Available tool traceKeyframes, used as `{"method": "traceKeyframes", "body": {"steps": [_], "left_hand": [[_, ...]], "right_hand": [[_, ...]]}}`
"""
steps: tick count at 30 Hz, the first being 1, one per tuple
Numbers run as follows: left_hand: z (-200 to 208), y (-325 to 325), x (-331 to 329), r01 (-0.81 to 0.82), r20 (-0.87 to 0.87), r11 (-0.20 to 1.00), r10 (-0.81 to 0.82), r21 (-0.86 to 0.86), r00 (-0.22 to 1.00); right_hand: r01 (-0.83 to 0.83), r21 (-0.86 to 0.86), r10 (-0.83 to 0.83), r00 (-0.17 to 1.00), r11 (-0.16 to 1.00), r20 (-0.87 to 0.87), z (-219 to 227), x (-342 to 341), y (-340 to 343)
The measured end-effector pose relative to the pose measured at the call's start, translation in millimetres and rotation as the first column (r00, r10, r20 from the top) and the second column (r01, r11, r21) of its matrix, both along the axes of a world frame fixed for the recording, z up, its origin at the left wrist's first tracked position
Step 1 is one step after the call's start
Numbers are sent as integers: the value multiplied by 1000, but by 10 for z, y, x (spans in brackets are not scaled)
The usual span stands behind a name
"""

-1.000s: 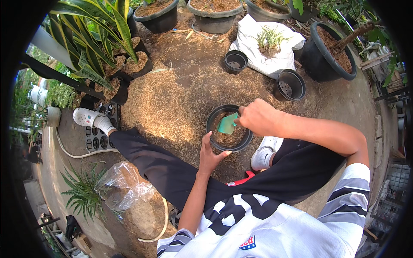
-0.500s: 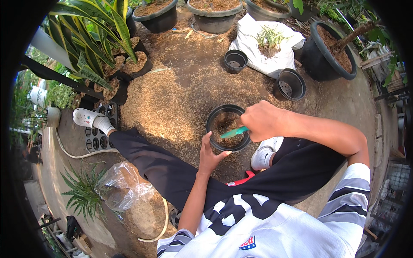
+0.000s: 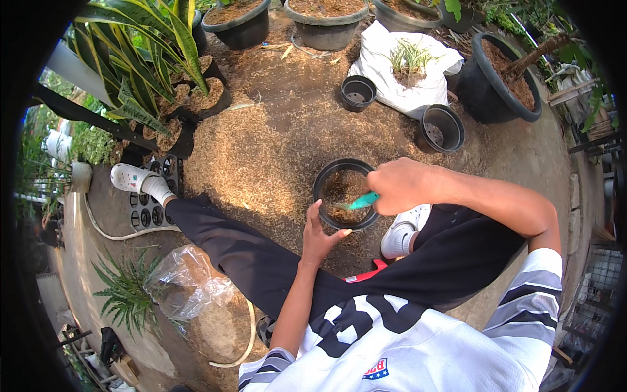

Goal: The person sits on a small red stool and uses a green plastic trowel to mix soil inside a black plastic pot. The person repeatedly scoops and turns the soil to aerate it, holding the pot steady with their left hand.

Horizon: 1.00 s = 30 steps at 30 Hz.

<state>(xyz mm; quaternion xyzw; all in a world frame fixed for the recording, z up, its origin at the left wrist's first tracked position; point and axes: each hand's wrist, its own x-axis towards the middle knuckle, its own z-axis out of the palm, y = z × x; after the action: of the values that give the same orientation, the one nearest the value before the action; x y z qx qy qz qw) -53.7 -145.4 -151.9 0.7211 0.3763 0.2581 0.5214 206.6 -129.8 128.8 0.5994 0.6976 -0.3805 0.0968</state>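
Observation:
On the ground between my legs stands a round black plastic pot [image 3: 318,186] with loose brown soil mix [image 3: 343,185] inside. My right hand [image 3: 403,186] is closed around a turquoise garden trowel [image 3: 364,200], reaching over the pot's right rim. The trowel points left and down into the pot, and its tip is hard to make out against the mix. Against the pot's near left side rests my left hand [image 3: 320,236], thumb and fingers spread apart along the outside of the wall.
Two black pots [image 3: 357,93] [image 3: 441,129] stand beyond, beside a white sack [image 3: 385,72] with a small plant. Large planters [image 3: 326,29] line the back. Snake plants [image 3: 140,65] stand far left. A red-handled tool [image 3: 367,271] lies near my lap; a clear plastic bag [image 3: 189,282] lies left.
My right hand has shifted slightly down, and the trowel has moved a little right inside the pot. My left hand and the pot look unmoved.

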Motion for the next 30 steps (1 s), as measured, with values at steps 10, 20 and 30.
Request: {"method": "traceKeyframes", "body": {"steps": [10,20,30], "left_hand": [[5,7,-3,4,16,1000,-4,0,1000],[13,10,6,3,26,1000,-3,-14,1000],[24,5,7,1,10,1000,0,-24,1000]], "right_hand": [[-305,-3,302,942,952,146,-155,1,-100],[-226,88,207,960,970,186,-199,-48,-136],[-102,137,66,967,985,247,8,11,-46]]}}
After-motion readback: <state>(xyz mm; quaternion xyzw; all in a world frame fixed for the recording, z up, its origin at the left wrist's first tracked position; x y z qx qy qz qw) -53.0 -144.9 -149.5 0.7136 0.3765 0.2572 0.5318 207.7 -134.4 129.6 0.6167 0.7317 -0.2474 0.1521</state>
